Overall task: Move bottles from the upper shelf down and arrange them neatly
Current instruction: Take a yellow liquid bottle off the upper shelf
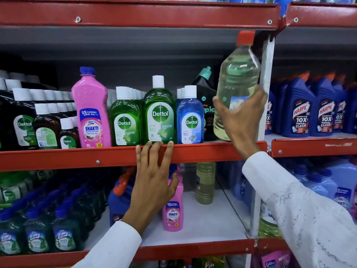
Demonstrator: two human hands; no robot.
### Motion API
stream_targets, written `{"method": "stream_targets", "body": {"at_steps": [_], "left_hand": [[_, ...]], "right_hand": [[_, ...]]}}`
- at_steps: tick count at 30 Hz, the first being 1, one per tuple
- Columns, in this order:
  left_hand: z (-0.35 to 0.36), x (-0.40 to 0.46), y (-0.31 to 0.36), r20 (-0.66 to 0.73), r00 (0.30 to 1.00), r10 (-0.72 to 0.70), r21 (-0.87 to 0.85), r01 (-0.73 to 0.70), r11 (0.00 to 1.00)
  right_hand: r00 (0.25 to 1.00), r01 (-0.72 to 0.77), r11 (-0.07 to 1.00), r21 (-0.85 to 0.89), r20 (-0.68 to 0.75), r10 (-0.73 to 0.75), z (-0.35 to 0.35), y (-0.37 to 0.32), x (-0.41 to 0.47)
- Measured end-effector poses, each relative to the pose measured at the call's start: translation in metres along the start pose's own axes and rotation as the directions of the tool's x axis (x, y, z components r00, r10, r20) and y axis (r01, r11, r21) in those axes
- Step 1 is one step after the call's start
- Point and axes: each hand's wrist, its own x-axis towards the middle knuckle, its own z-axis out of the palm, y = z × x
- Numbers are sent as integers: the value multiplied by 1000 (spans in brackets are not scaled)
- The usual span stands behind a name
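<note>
The right hand [240, 120] clamps its fingers around a clear bottle [236, 82] of pale liquid, tilted at the upper shelf's [77, 157] right end. The left hand [152, 182], fingers spread, rests on that shelf's red edge. One matching bottle [205, 182] already stands below; more likely remain. A pink bottle [173, 213] crowds the lower shelf [208, 225].

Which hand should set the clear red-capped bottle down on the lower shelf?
Right. The right hand already grips the clear bottle, tilted at the upper shelf's right end. The bare white space on the lower shelf lies almost directly below. The left hand is empty, fingers resting on the red shelf edge.
</note>
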Motion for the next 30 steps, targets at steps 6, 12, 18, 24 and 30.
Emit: {"method": "stream_targets", "body": {"at_steps": [6, 12, 18, 24, 30], "left_hand": [[-1, 0, 1, 0, 1000, -13, -22, 13, 1000], [-1, 0, 0, -32, 999, -11, -38, 10, 999], [3, 1, 2, -50, 999, -21, -62, 18, 998], [6, 1, 4, -80, 996, -25, -38, 22, 999], [13, 3, 5, -101, 994, -35, -15, 34, 999]], "right_hand": [[998, 65, 997, 38, -8, -65, -33, -34, 10], [990, 18, 999, 51, 138, -25, -72, -27, -39], [971, -106, 994, 12, 218, 101, -93, 12, -101], [939, -175, 984, -43, 292, 180, -91, 62, -153], [904, -239, 964, -114, 335, 264, -62, 123, -198]]}}
